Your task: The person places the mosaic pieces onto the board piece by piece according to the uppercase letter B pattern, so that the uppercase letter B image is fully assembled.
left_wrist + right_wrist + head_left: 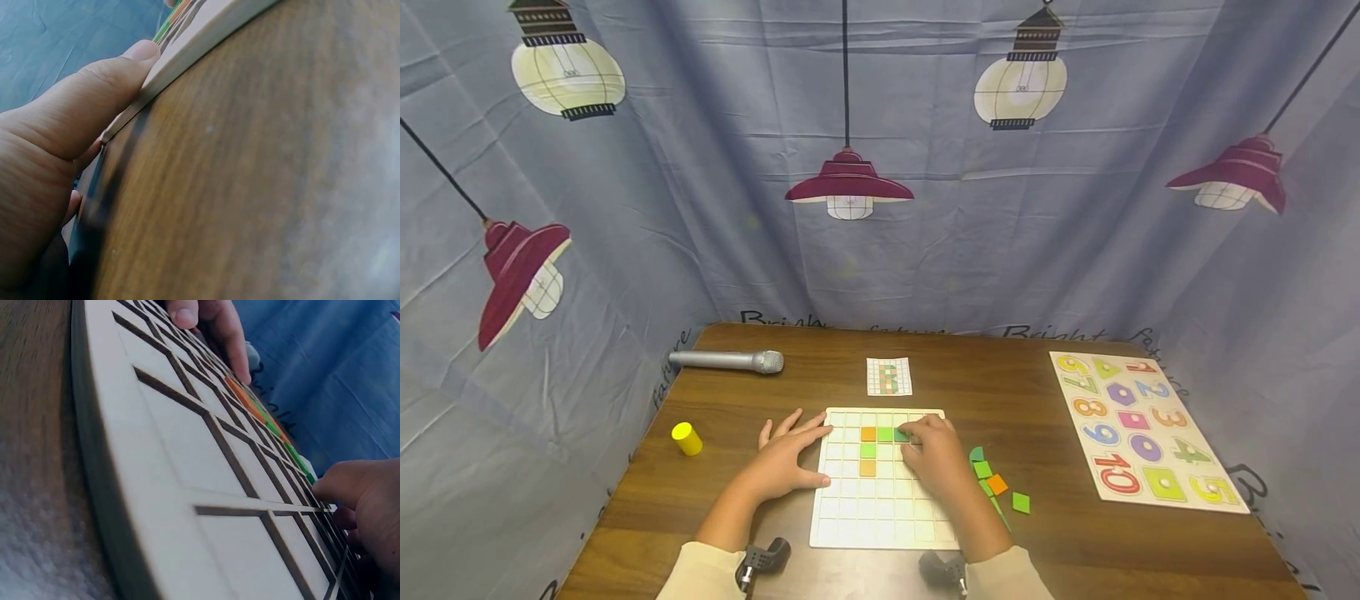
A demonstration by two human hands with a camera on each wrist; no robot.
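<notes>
A pale wooden grid board (857, 508) lies on the table. My left hand (782, 462) spreads over its left edge, with the thumb and fingertips touching the rim; in the left wrist view the thumb (106, 81) presses against the board's side. In the upper cells sit an orange tile (868, 434), a light green tile (885, 434), another green tile (868, 451) and a lower orange tile (867, 468). My right hand (936, 454) holds a dark green piece (901, 434) by its curled fingertips at the top row. The hand partly hides that piece.
Several loose green and orange pieces (997, 484) lie right of the board. A small pattern card (889, 377) lies behind it. A microphone (727, 361) and a yellow cylinder (687, 438) are to the left. A number puzzle board (1150, 433) lies at the far right.
</notes>
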